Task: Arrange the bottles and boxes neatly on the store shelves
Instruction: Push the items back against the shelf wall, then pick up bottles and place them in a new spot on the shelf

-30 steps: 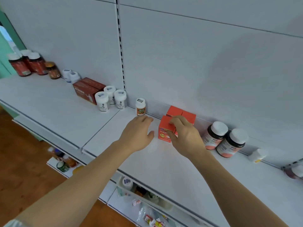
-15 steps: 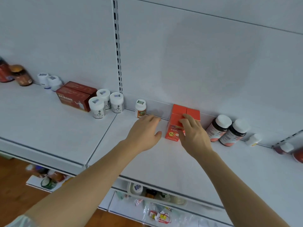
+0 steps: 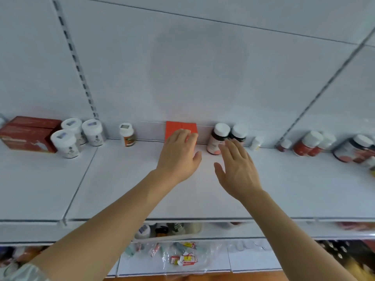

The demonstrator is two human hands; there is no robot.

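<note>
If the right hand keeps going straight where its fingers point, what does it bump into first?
Probably the dark bottle with the white cap. The right hand is open, its fingers aimed up toward the back of the shelf, almost at that bottle. Depth is hard to judge.

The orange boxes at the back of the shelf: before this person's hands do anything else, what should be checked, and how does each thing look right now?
1. Orange boxes at the back wall, side by side: ok.
2. Left hand lies against the boxes' front, fingers straight, no grip: ok.
3. Boxes' front faces flush with each other: cannot tell, the left hand covers them.
4. Right hand is open and holds nothing, free for the next item: ok.
5. Dark bottles with white caps beside the boxes stand upright: ok.
6. Small white bottle right of them looks tipped over: not ok.
</note>
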